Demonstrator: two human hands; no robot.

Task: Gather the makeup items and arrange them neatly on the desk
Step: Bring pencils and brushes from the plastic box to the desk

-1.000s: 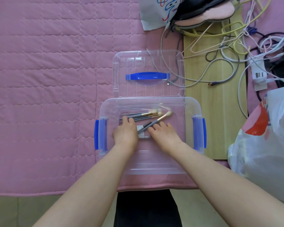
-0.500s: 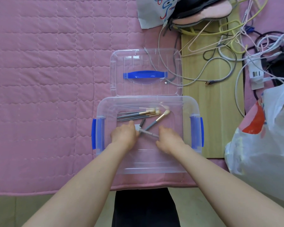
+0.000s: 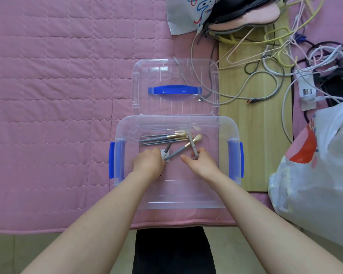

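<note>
A clear plastic box [image 3: 222,123] with blue side clips sits on the pink quilted surface. Inside it, several grey-handled makeup brushes [image 3: 162,137] lie in a row along the far side. My left hand [image 3: 148,163] is inside the box, curled around the lower ends of a dark brush and a grey brush with a cream tip [image 3: 183,148]. My right hand [image 3: 201,163] pinches the lower end of another grey brush [image 3: 191,142], which stands steeply tilted toward the far side.
The box's clear lid [image 3: 174,88] with a blue handle lies just beyond it. A wooden board [image 3: 253,135] with tangled cables [image 3: 265,62] lies to the right. A white plastic bag [image 3: 317,175] bulges at the right edge. Slippers and a printed bag lie at the top.
My right hand has lifted one brush from lying flat between the hands to steeply upright. My left hand stayed in place, gripping the brush ends.
</note>
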